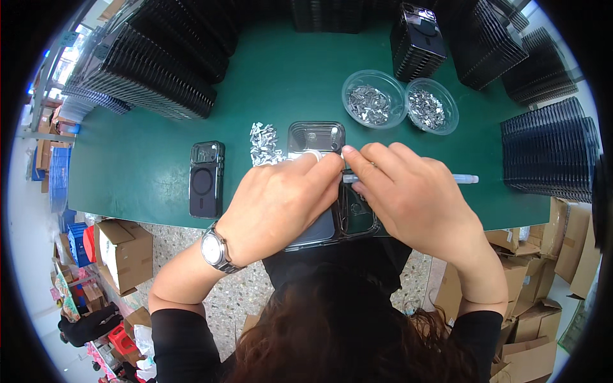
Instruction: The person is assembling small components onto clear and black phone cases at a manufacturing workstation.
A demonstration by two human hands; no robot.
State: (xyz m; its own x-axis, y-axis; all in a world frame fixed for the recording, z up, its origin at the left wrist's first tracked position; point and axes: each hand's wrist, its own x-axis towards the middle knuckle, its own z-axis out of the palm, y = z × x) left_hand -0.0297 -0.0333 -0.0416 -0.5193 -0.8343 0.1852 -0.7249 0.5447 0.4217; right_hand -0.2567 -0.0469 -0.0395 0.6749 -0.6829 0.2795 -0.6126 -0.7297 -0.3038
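Note:
My left hand (281, 198) and my right hand (412, 191) meet over a dark-rimmed phone case (359, 220) at the table's near edge. The left fingers are pinched at its upper part, partly hiding it; a white covering shows on one finger. Across the right fingers lies a slim translucent pen-like stick (466, 179), and the right fingertips are bent in toward the case. Just beyond the hands lies a clear phone case (313, 135). A heap of small silvery metal pieces (263, 142) is beside my left knuckles. A blue-grey flat surface (317, 231) shows under my left hand.
Another phone case (205, 180) lies on the green table (281, 70) at left. Two clear bowls (396, 121) of small metal parts stand beyond my right hand. Tall stacks of black cases (153, 70) line the left and far sides; more stacked cases (548, 153) are at right.

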